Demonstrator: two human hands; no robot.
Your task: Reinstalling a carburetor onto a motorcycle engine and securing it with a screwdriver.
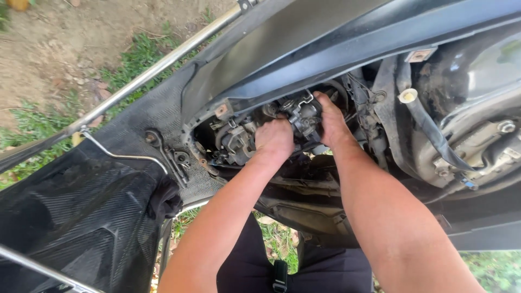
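Both hands deep in the opened body of a black scooter, under the raised black plastic panel [336,38]. Left hand [274,138] closed as a fist over the grey metal carburettor assembly [301,116], knuckles up; right hand [331,122] wrapped round the same part from the far side, fingertips hidden behind it. Hands close together, almost touching, both clamped on the assembly, which sits in the frame opening between grey engine castings [236,142] and a black rubber hose with white cap [408,96].

For a clean step: keep grip even on both sides, move the part squarely, avoid straining nearby wiring and hoses, watch the chrome support rod [125,156] at the panel edge
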